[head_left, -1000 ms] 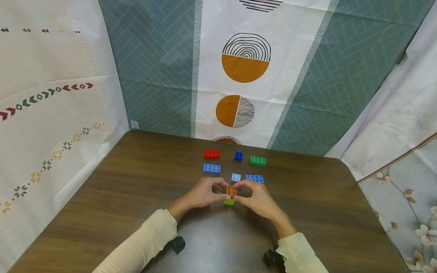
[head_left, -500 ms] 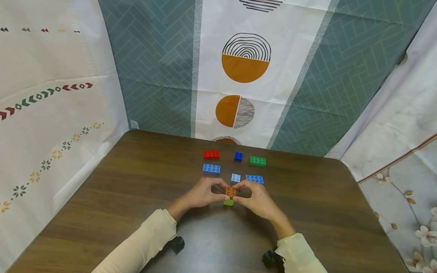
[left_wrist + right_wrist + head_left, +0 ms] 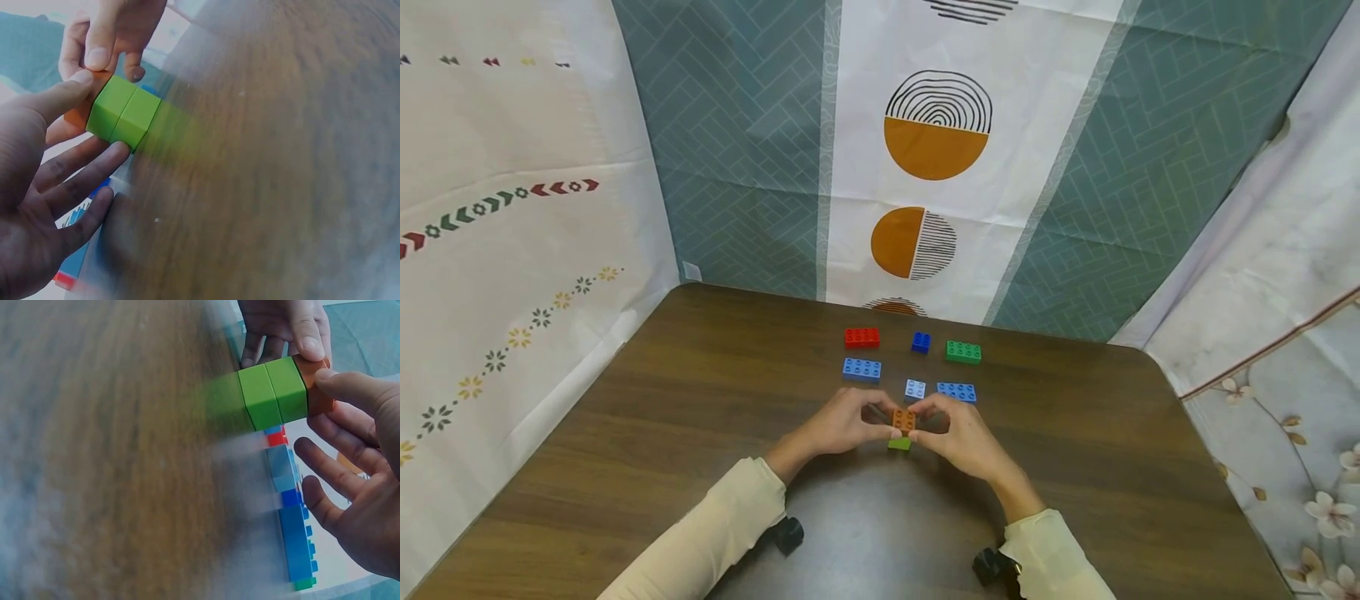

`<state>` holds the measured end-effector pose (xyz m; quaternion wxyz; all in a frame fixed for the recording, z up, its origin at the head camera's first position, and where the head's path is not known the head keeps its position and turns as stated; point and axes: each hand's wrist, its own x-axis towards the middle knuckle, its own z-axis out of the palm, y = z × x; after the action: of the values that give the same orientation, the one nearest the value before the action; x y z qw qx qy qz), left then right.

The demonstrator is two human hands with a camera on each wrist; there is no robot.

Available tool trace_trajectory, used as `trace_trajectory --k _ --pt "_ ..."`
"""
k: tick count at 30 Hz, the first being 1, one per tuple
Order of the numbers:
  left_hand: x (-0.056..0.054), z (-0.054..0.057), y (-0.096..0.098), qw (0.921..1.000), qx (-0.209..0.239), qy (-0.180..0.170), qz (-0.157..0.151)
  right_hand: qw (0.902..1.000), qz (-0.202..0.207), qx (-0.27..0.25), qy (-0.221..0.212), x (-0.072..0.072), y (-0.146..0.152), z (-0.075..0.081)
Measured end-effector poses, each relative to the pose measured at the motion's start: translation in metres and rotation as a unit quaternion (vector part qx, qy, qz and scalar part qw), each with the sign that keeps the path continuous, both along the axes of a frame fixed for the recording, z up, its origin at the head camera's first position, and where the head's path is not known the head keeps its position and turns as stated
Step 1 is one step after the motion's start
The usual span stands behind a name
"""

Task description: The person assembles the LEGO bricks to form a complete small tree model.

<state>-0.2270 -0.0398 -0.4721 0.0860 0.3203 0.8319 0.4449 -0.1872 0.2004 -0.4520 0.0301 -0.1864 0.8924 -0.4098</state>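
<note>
An orange building brick (image 3: 904, 419) with studs on top sits on a stack of two lime green bricks (image 3: 124, 114), which stands on the table. My left hand (image 3: 847, 422) pinches the orange brick from the left between thumb and finger. From the right, my right hand (image 3: 958, 432) pinches the same brick, thumb on the near side. In the right wrist view the orange brick (image 3: 314, 384) lies flush against the upper green brick (image 3: 286, 390). The other fingers of both hands spread loosely beside the stack.
Behind the hands stand a light blue brick (image 3: 915, 389) and two blue eight-stud bricks (image 3: 862, 369). Farther back are a red brick (image 3: 862, 337), a small dark blue brick (image 3: 921, 342) and a green brick (image 3: 963, 352). Cloth hangs behind the wooden table (image 3: 700, 375).
</note>
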Motion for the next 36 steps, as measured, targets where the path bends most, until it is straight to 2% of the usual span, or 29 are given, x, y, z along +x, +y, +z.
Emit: trace_trajectory --k 10,15,19,21,24,29,33,36 --pt "0.0 -0.001 0.0 0.9998 -0.01 -0.015 0.007 1.0 -0.001 0.004 -0.004 0.0 -0.001 0.001" --pt "0.001 0.0 0.001 0.9997 0.0 -0.026 0.0 1.0 -0.003 0.001 0.002 0.001 -0.001 0.002" --pt "-0.003 0.003 -0.003 0.9995 0.001 -0.031 -0.011 1.0 -0.008 0.001 0.0 0.002 -0.002 0.001" --pt "-0.006 0.006 -0.007 0.9996 -0.002 -0.028 -0.004 0.9999 -0.009 0.0 -0.005 0.003 -0.003 0.001" --pt "-0.013 0.012 -0.015 0.9996 0.013 -0.011 0.022 0.9998 -0.015 -0.002 -0.009 0.003 -0.003 0.0" --pt "-0.03 0.015 -0.027 0.995 0.034 0.028 0.089 0.9996 -0.023 -0.001 -0.017 0.003 -0.003 0.001" --pt "-0.041 0.01 -0.033 0.9894 0.015 0.051 0.135 0.9993 -0.027 -0.001 -0.027 0.004 -0.004 0.002" --pt "-0.047 0.003 -0.035 0.987 0.0 0.054 0.152 0.9993 -0.024 -0.004 -0.028 0.004 -0.004 0.001"
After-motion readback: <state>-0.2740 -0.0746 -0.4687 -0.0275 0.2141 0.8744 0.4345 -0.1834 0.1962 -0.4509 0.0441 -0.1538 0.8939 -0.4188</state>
